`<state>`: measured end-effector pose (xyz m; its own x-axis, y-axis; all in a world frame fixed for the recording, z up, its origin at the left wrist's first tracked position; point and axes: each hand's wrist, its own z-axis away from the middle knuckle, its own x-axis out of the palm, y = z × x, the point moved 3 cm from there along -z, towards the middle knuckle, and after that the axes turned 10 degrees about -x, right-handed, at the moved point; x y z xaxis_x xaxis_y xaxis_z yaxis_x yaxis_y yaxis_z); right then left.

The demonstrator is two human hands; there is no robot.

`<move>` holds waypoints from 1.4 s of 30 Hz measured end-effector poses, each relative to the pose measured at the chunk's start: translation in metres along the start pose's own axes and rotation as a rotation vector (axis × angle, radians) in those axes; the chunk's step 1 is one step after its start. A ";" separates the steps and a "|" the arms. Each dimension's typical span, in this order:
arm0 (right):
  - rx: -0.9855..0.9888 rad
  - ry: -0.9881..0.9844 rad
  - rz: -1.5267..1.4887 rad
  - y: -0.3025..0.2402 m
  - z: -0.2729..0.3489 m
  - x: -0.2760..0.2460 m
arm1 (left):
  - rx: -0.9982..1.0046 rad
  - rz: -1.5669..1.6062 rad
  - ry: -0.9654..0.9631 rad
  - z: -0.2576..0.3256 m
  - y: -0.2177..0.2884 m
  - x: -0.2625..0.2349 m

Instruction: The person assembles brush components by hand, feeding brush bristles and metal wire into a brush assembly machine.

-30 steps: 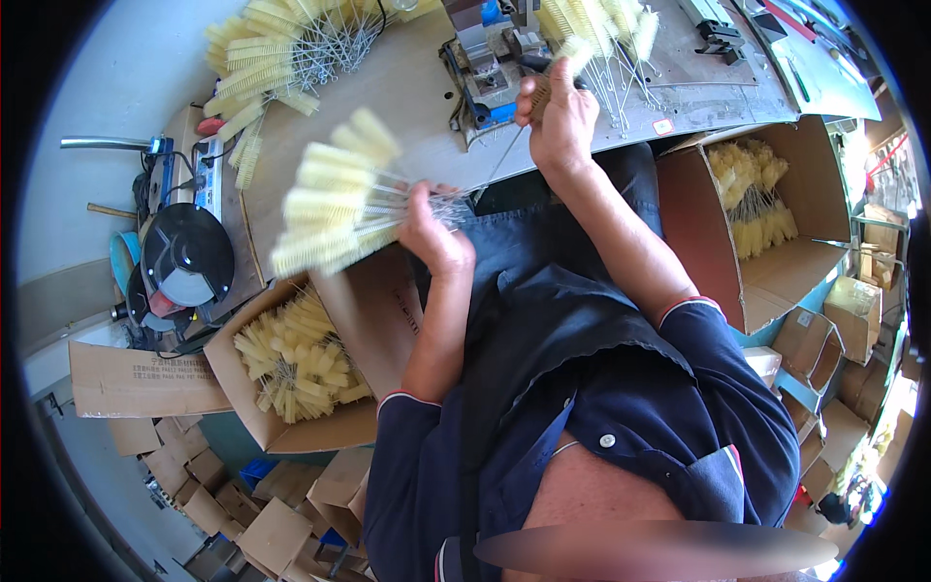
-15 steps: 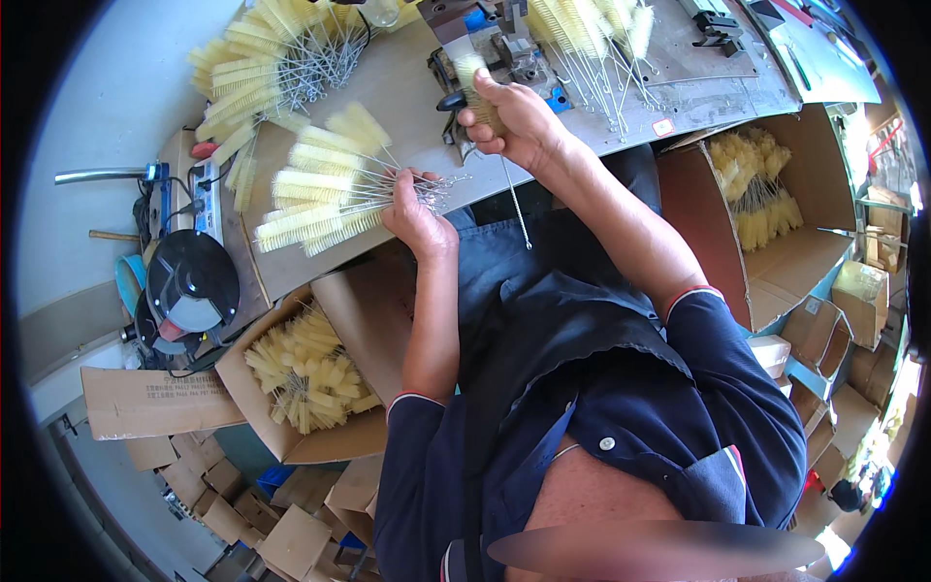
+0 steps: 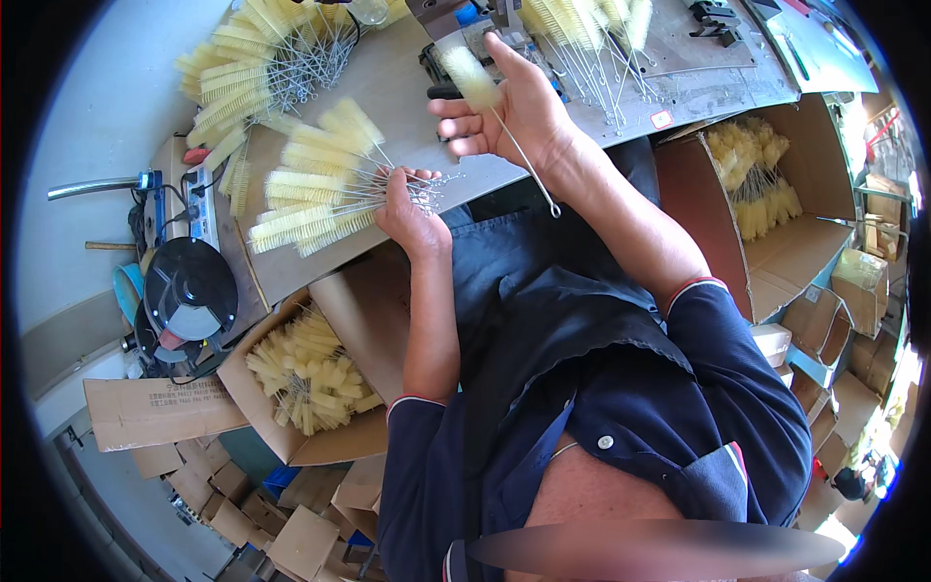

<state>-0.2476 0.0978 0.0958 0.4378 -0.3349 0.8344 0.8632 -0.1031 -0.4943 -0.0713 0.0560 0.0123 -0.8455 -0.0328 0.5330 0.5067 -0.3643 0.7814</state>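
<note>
**Brushes in both hands at a crowded workbench**

Grey and worn, the workbench (image 3: pixel 679 92) runs across the top of the view, its near edge just above the person's lap. The left hand (image 3: pixel 412 215) is closed around the gathered wire stems of a fan of yellow brushes (image 3: pixel 315 189), forearm rising straight from the lower middle, bristle heads spreading out to the left over the bench's near edge. The right hand (image 3: pixel 514 107) is raised over the bench, palm turned inward, thumb and fingers loosely curled around a single brush (image 3: pixel 475 78); its pale bristle head points up and left past the fingers, and its thin wire stem slants down and right past the wrist. That single brush sits just above and to the right of the fan, near it but apart.

A heap of loose brushes (image 3: pixel 257 58) lies at the bench's far left corner, and a row of brushes (image 3: pixel 582 29) rests along its far edge. An open brown carton (image 3: pixel 301 383) with brushes inside stands below the bench's left end; a second open carton (image 3: pixel 766 204), also holding brushes, stands at the right end. Flat cardboard sheets (image 3: pixel 145 412) and small folded boxes (image 3: pixel 242 504) lie on the floor at lower left. A round black disc on a machine (image 3: pixel 189 286) sits beside the bench's left edge.
</note>
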 end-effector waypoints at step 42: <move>-0.290 0.228 0.599 -0.040 0.015 -0.080 | -0.161 0.024 0.003 -0.016 -0.001 -0.017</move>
<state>-0.3130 0.1428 0.0528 0.7259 -0.5966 0.3422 0.3744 -0.0747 -0.9243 -0.0604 0.0425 -0.0029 -0.8337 -0.0459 0.5503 0.4938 -0.5078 0.7059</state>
